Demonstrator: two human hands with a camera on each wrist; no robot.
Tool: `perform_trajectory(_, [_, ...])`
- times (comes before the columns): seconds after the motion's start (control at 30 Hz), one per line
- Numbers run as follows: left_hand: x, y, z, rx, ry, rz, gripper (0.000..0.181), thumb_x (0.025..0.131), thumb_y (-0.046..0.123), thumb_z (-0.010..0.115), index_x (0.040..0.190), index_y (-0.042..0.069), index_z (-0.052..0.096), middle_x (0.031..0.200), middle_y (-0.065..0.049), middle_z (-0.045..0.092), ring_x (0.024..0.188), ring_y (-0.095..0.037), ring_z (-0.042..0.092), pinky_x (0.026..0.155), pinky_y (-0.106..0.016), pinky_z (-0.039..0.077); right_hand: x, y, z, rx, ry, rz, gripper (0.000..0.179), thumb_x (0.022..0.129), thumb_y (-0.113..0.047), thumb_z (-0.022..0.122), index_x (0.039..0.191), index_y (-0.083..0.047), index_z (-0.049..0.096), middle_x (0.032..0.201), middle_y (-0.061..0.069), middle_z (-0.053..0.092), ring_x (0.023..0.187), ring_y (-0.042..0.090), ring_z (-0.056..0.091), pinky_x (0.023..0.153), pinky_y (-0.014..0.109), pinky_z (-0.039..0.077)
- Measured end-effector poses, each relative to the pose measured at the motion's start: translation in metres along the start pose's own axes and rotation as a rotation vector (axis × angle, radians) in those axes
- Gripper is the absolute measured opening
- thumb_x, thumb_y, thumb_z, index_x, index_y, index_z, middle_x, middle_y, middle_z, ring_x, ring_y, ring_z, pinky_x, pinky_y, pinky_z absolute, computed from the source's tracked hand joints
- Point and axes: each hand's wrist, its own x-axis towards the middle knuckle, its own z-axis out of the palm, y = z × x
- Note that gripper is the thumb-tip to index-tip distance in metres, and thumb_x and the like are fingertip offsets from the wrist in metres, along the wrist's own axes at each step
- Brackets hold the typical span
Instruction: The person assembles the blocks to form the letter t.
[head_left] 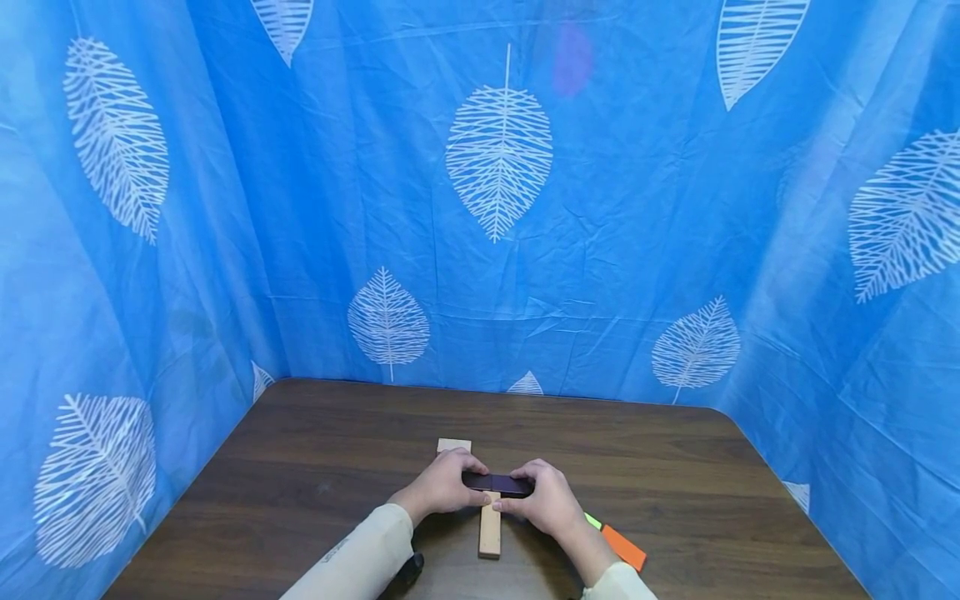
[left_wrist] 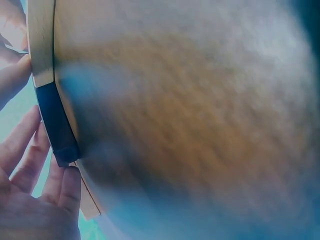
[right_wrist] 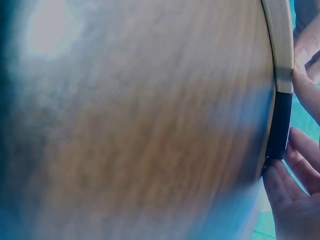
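Two dark blocks lie end to end across the table in the head view. The left dark block [head_left: 477, 481] is between the left hand's [head_left: 442, 483] thumb and fingers. My right hand [head_left: 547, 500] holds the right dark block [head_left: 512, 484] the same way. A light wooden block [head_left: 490, 537] points toward me, its far end against the dark pair, forming a T. Both thumbs touch near that end. In the left wrist view, fingertips meet the end of the dark block [left_wrist: 57, 125]; the right wrist view shows fingertips at the dark block's [right_wrist: 279, 125] end.
Another light wooden block [head_left: 454, 445] lies just beyond the left hand. Right of the right forearm are a green block [head_left: 592, 521] and an orange block [head_left: 624, 547], end to end. A blue leaf-print curtain [head_left: 600, 208] surrounds the brown table [head_left: 300, 467].
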Motion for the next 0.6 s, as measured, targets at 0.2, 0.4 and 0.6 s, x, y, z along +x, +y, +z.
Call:
perform_trajectory(0.2, [-0.001, 0.000, 0.001, 0.023, 0.010, 0.002, 0.034, 0.080, 0.028, 0.086, 0.107, 0.012, 0.076, 0.102, 0.003, 0.062, 0.100, -0.021, 0.053, 0.088, -0.041, 0.047, 0.001, -0.002, -0.001, -0.009, -0.029, 0.019, 0.052, 0.069, -0.038, 0.094, 0.103, -0.002, 0.075, 0.097, 0.002, 0.064, 0.087, 0.018, 0.060, 0.078, 0.040, 0.051])
perform_trajectory(0.4, [-0.001, -0.002, 0.001, -0.008, 0.038, 0.006, 0.038, 0.081, 0.030, 0.085, 0.111, 0.012, 0.073, 0.106, 0.002, 0.062, 0.104, -0.023, 0.053, 0.090, -0.045, 0.047, 0.002, -0.003, -0.001, -0.020, -0.031, 0.020, 0.052, 0.069, -0.036, 0.094, 0.103, -0.002, 0.075, 0.096, 0.002, 0.064, 0.087, 0.018, 0.060, 0.077, 0.040, 0.052])
perform_trajectory(0.6, [0.000, -0.010, -0.008, -0.086, 0.182, -0.035, 0.043, 0.086, 0.026, 0.082, 0.124, 0.011, 0.068, 0.124, -0.007, 0.059, 0.116, -0.031, 0.053, 0.096, -0.054, 0.046, 0.003, -0.003, -0.001, -0.025, -0.035, 0.040, 0.052, 0.069, -0.036, 0.094, 0.104, -0.002, 0.075, 0.097, 0.003, 0.064, 0.090, 0.020, 0.061, 0.081, 0.044, 0.052])
